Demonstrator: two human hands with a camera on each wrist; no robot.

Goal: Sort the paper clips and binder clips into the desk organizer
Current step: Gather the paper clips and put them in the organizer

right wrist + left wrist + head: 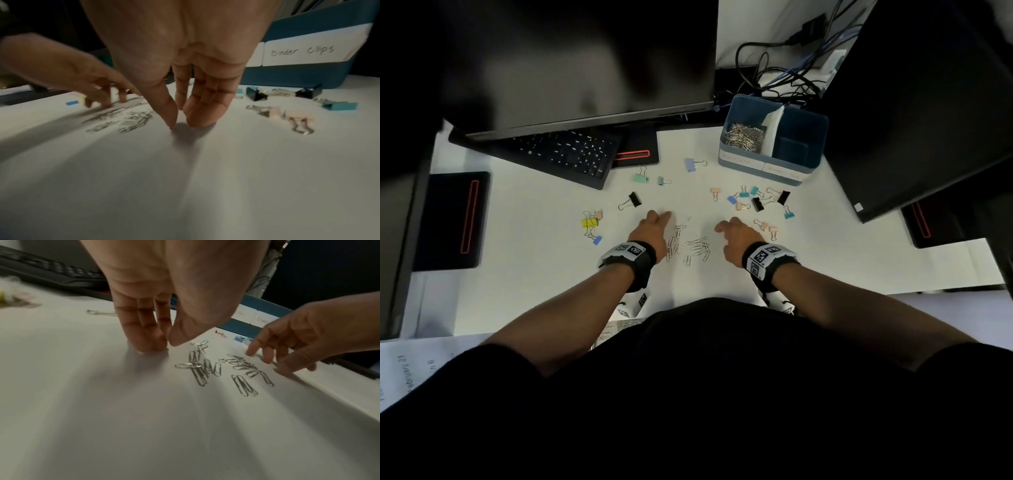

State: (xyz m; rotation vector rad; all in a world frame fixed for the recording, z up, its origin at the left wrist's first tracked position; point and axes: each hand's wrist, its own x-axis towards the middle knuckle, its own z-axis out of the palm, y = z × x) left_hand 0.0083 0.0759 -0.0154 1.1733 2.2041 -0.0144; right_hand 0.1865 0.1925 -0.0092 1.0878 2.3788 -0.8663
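Broadly, the white desk top (pixel 544 240) carries everything, with a black keyboard (pixel 565 154) pushed under a dark monitor (pixel 571 58) at the back. Right of the keyboard stands the blue plastic desk organizer (pixel 815 126); its left compartment holds a heap of silver paper clips (pixel 744 137), and the right compartment, labelled "Binder clips", looks bare inside. Coloured binder clips (pixel 756 202) lie scattered in front of the organizer and further left. Nearer the person, the left hand (pixel 650 233) and right hand (pixel 739 236) flank a loose pile of silver wire paper clips (pixel 222 368). Each hand has its fingers straight and pressed together, tips touching the desk, gripping nothing.
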